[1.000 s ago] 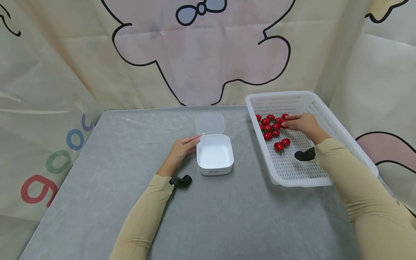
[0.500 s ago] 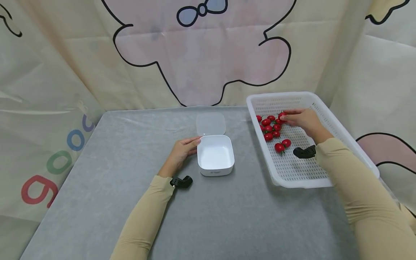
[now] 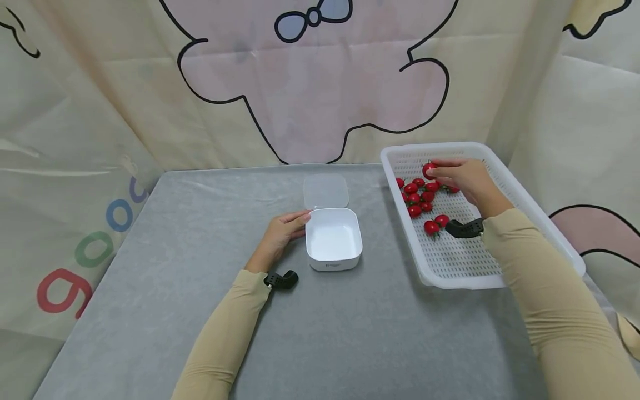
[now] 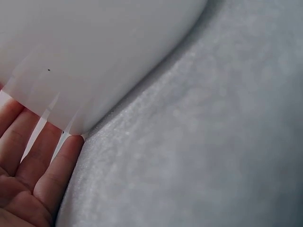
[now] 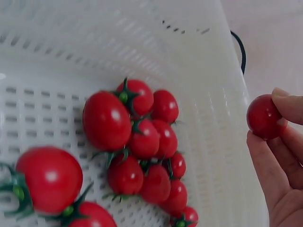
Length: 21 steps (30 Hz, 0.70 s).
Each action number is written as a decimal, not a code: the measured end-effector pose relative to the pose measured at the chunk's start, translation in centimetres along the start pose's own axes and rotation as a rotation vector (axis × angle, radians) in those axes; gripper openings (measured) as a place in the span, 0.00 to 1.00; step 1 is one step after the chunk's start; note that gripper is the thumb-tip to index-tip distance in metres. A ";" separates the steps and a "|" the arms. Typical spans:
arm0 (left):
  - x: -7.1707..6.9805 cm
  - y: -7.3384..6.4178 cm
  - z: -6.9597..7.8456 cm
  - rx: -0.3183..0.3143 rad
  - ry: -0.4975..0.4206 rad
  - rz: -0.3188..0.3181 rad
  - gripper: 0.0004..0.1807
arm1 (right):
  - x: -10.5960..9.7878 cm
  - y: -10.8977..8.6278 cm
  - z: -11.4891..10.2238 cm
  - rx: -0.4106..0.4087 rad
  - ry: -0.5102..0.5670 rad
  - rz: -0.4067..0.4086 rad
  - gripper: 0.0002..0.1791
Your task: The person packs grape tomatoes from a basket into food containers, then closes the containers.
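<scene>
My right hand [image 3: 470,180] pinches a red cherry tomato [image 5: 263,118] between thumb and fingertips, above the far part of a white perforated basket [image 3: 419,261]. Several other cherry tomatoes [image 5: 142,139], some with green stems, lie bunched on the basket floor; two [image 3: 431,228] sit apart toward the front. On the left, my left hand [image 3: 280,236] touches the side of a small white square box [image 3: 334,258]. Its fingers [image 4: 59,182] lie fairly straight against the box wall in the left wrist view. The box stands upright, its top uncovered and its inside bare.
A translucent square lid [image 3: 326,190] lies flat right behind the box. Grey cloth [image 3: 380,328] covers the table. A printed curtain [image 3: 320,89] stands along the back edge, with more sheeting at both sides.
The right hand has lifted a tomato up from the bunch, moving slightly back and left in the head view. The left hand stays at the box.
</scene>
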State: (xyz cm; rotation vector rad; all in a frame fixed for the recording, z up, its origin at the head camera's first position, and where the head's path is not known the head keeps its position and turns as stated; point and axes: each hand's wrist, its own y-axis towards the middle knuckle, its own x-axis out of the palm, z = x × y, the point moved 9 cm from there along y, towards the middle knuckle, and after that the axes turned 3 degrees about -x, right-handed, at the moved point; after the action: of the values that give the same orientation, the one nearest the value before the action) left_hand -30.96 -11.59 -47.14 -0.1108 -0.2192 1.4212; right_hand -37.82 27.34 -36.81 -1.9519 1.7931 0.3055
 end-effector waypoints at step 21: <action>0.0 0.0 0.0 0.012 0.002 -0.008 0.22 | 3.5 -1.1 -4.7 -0.059 0.161 -0.032 0.35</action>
State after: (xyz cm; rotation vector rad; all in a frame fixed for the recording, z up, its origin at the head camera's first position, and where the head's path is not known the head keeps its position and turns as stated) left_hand -30.98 -11.56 -47.12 -0.1012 -0.2091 1.4137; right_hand -36.97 22.05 -34.15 -2.0965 1.8698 0.1972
